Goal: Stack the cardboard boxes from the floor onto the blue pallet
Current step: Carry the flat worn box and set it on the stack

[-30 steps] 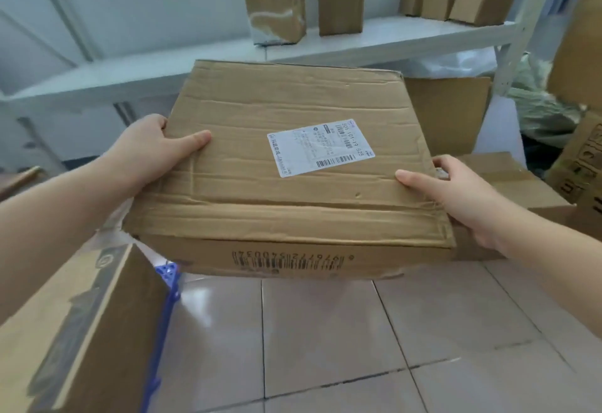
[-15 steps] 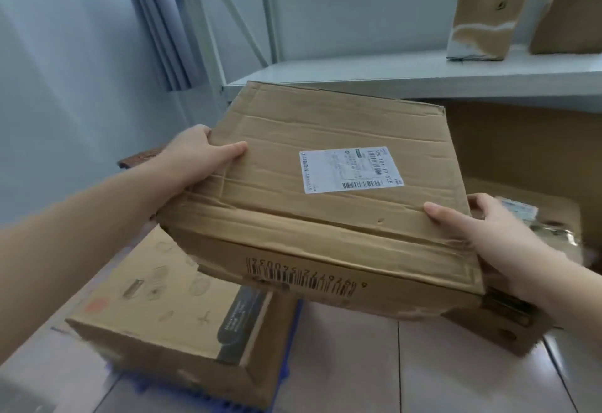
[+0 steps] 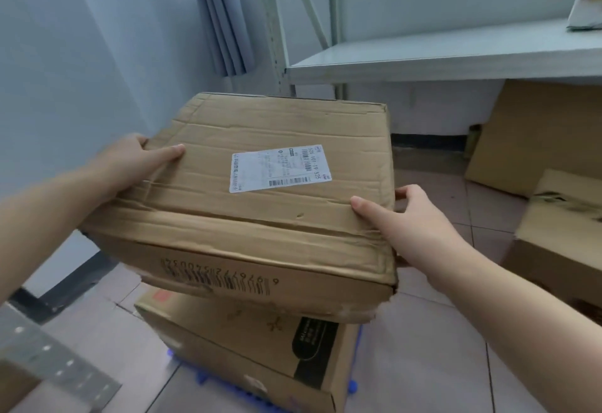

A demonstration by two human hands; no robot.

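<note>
Both hands (image 3: 130, 165) (image 3: 413, 227) gripping creased box (image 3: 260, 204), fingers beneath hidden, blue pallet (image 3: 247, 391) mostly covered

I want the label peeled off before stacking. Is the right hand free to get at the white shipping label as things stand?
Probably not yet. The right hand grips the held box at its side, as does the left hand. The white shipping label lies uncovered on top, but letting go would likely tip the box.

**A storeroom for parcels**

You're standing in a storage room: pale metal shelving (image 3: 439, 61) lines the plain wall, cardboard boxes (image 3: 553, 236) sit loose on the tiled floor (image 3: 439, 363), and another carton rests on a blue pallet (image 3: 353, 386).
</note>
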